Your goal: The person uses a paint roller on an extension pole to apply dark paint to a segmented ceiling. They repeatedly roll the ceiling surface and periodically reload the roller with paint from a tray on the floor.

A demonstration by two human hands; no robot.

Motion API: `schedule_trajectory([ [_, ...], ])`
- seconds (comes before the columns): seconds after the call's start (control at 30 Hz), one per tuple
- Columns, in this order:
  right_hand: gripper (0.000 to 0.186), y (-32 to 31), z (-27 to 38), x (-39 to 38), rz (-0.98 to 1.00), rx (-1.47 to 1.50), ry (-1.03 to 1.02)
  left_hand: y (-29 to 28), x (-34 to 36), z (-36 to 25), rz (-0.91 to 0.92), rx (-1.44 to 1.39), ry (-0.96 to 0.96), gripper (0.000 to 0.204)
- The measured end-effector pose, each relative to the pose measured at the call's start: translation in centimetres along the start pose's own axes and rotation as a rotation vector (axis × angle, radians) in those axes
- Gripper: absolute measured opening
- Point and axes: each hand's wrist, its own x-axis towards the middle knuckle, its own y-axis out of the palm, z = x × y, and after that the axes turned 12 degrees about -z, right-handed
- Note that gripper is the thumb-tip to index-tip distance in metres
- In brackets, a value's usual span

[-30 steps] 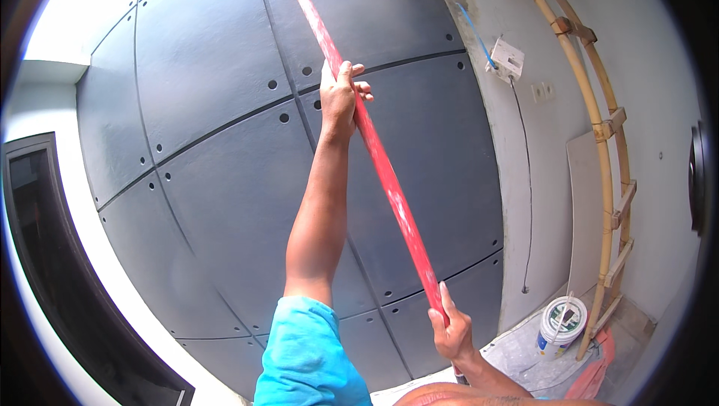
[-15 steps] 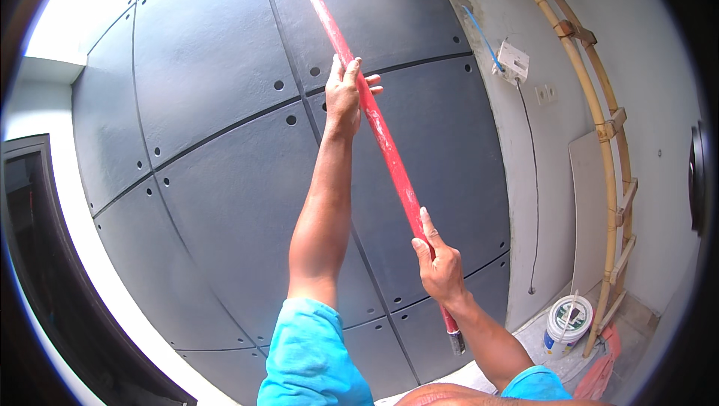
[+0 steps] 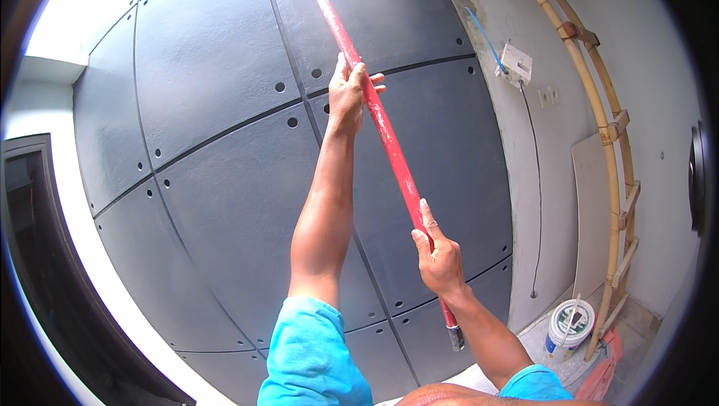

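Left hand (image 3: 347,99) and right hand (image 3: 442,265) hold a long red pole (image 3: 393,151) before the dark-grey panelled wall (image 3: 225,219), seemingly evenly coated; what remains is unclear.

Bamboo ladder (image 3: 614,126) stood at right. Flat beige board (image 3: 590,211) leaned behind it. White lidded bucket (image 3: 565,337) sat by ladder's foot; crumpled pink sheet (image 3: 602,368) lay just beside. White electrical box (image 3: 517,61) hung on pale wall (image 3: 562,151), blue tube (image 3: 486,38) running up from it, dark cable (image 3: 540,189) dangling below, two sockets (image 3: 545,97) near. Dark door frame (image 3: 67,234) showed at far left; dark rounded object (image 3: 697,177) at right edge.
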Motion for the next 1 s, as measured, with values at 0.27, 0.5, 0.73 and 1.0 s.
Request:
schedule_trajectory([
  [0.27, 0.055, 0.8, 0.2, 0.1, -0.016, 0.002, 0.014, -0.3, 0.7, 0.1, -0.002, -0.017, -0.001, 0.067],
  [0.5, 0.055, 0.6, -0.4, 0.3, 0.01, -0.068, 0.019, 0.5, 0.8, 0.8, -0.119, 0.014, 0.028, 0.056],
  [0.73, 0.056, -1.8, -0.2, -4.3, 0.026, -0.042, 0.091, 0.3, 1.5, 1.1, -0.217, 0.065, 0.022, 0.049],
  [1.0, 0.058, -7.2, -2.9, -15.7, 0.074, -0.125, 0.161, 0.0, 0.5, 2.8, -0.23, 0.058, -0.008, 0.043],
])
